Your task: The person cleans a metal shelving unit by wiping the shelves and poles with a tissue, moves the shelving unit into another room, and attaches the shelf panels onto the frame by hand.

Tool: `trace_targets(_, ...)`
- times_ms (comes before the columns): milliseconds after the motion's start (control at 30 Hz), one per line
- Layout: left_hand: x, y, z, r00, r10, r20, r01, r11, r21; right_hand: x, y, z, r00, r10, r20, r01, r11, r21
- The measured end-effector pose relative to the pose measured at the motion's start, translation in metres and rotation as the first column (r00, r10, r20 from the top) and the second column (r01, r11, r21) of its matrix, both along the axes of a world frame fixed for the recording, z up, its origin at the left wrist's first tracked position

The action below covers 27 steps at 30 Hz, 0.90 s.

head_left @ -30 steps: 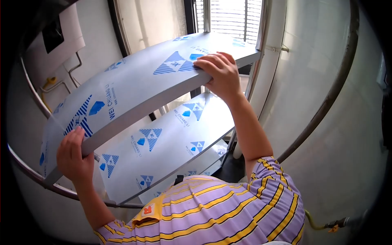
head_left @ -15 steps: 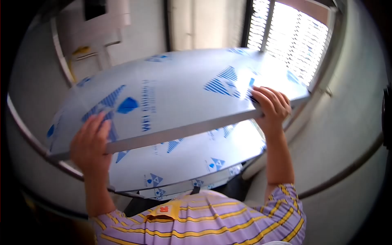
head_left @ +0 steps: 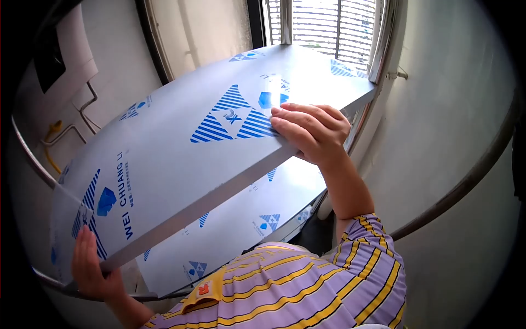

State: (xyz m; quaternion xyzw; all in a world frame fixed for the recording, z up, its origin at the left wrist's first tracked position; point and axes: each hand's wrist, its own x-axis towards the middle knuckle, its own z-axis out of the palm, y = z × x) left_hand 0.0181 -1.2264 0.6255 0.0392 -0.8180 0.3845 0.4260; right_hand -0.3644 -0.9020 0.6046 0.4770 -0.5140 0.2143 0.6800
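Note:
A wide metal panel [head_left: 164, 131] with a thick folded edge slants across the view, lower on the left. Its top carries blue-printed protective film reading "WEI CHUANG LI". My left hand [head_left: 90, 263] grips the near left corner, fingers on top and thumb round the edge. Toward the panel's right end, my right hand [head_left: 313, 129] wraps over the near edge with its fingers flat on the film and the thumb hidden below. Beneath lies a second film-covered metal surface [head_left: 235, 225], partly hidden by the panel.
A slatted window [head_left: 329, 33] lies past the far end, with a metal post [head_left: 286, 22] before it. On the right wall are a small hook [head_left: 399, 73] and a curved dark pipe or rail [head_left: 460, 192]. Bent metal pipes [head_left: 85, 109] and a yellow hose [head_left: 52, 159] run at the left.
The panel now slants more steeply in view, its left end lower. My left hand has moved down and left, my right hand left. The whole view has shifted and tilted too.

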Motion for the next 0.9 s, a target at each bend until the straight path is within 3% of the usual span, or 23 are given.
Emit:
trace_targets(133,0.000,0.004,0.007,1.000,-0.008,0.017,0.009,0.999,-0.037,-0.002,0.001,0.004,0.998,-0.032,-0.056,0.034,0.999,0.038)
trace_targets(233,-0.004,0.018,0.015,0.999,-0.013,0.036,0.012,0.999,0.033,-0.002,0.004,0.003,0.999,-0.026,-0.025,0.028,0.996,0.088)
trace_targets(333,-0.017,0.033,0.021,0.994,-0.072,-0.078,0.076,0.996,0.044,0.001,0.004,-0.002,0.999,-0.032,0.002,0.032,0.999,0.040)
trace_targets(467,-0.018,0.032,0.022,0.992,-0.065,-0.110,0.061,0.997,-0.043,0.012,0.008,0.006,0.993,-0.072,0.091,0.062,0.992,0.110)
trace_targets(900,-0.021,0.026,0.018,0.984,-0.085,-0.157,0.082,0.996,-0.022,0.000,0.017,-0.004,0.992,-0.120,0.034,0.111,0.973,0.201)
